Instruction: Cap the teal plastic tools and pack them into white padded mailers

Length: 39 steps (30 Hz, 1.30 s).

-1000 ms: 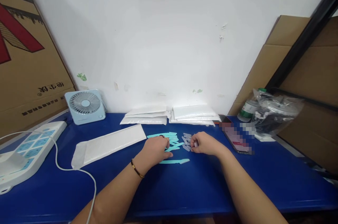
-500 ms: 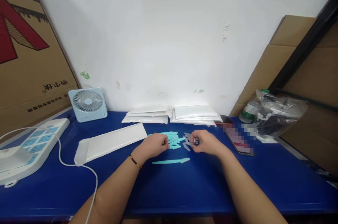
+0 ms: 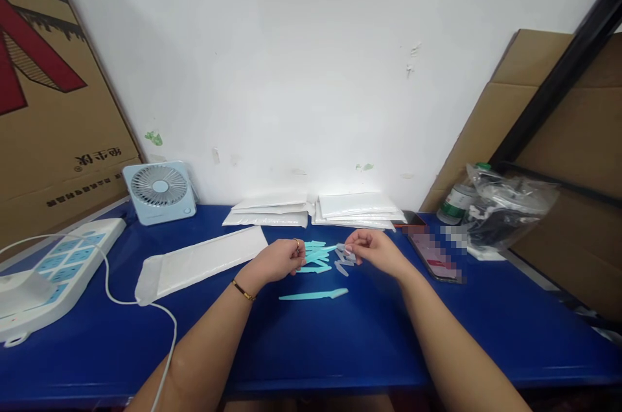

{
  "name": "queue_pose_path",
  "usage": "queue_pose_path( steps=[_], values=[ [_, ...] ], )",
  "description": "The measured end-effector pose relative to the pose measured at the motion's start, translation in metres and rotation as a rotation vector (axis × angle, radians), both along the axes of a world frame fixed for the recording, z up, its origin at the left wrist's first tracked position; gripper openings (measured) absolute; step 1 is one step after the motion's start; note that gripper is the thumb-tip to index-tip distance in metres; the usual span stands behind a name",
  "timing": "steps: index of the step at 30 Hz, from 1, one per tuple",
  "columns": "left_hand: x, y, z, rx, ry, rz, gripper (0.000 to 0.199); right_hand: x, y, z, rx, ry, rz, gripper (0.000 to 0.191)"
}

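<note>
My left hand (image 3: 279, 258) is closed around the handle end of a turquoise eyebrow razor (image 3: 326, 250), whose other end points right. At that end, my right hand (image 3: 372, 249) pinches with thumb and forefinger, apparently on a small clear cap; the fingertips partly hide it. Below and between the hands lies a pile of turquoise razors (image 3: 318, 267). Several translucent caps (image 3: 343, 267) lie under my right fingers. Nearer to me, a single turquoise razor (image 3: 313, 295) rests flat on the blue table (image 3: 311, 347).
A white padded envelope (image 3: 204, 263) lies left of the hands. Two stacks of white envelopes (image 3: 267, 211) sit against the wall. A blue fan (image 3: 160, 192), a power strip (image 3: 68, 269) and a white cable stand left; a phone (image 3: 435, 256), bottle (image 3: 455, 205) and plastic bag (image 3: 510, 205) are right.
My right hand has moved slightly up and left, its fingers now at the razor's end. My left hand has shifted a little left and up. The view has turned slightly.
</note>
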<state>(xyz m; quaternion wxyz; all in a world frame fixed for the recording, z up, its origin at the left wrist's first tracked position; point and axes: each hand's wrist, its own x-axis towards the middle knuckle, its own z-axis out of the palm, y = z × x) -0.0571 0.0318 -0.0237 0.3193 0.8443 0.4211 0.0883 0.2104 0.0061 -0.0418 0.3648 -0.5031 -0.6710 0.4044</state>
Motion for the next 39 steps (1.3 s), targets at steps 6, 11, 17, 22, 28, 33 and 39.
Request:
queue_pose_path(
  steps=[6,11,17,22,28,33,39],
  values=[
    [0.001,-0.001,0.002,0.029,-0.013,-0.034,0.017,-0.007,0.000,-0.005,0.015,0.087,0.035,0.029],
    [0.005,-0.003,-0.001,0.063,0.007,-0.066,0.014,-0.017,-0.005,-0.004,-0.059,0.113,0.096,0.029],
    [0.009,-0.005,-0.008,0.096,0.165,-0.126,0.018,-0.014,-0.009,0.001,-0.145,-0.085,0.243,0.029],
    [0.011,-0.001,-0.011,0.321,0.304,-0.026,0.023,-0.010,-0.006,-0.005,0.087,-0.521,0.031,0.019],
    [0.017,-0.003,-0.014,0.378,0.366,-0.019,0.010,-0.024,-0.007,-0.013,0.247,-0.857,0.003,0.005],
    [0.016,-0.004,-0.014,0.362,0.341,0.008,0.011,-0.025,-0.010,-0.009,0.265,-0.883,0.060,0.008],
    [0.017,-0.005,-0.011,0.375,0.332,0.010,0.010,-0.019,-0.011,-0.003,0.195,-0.706,0.107,0.009]
  ],
)
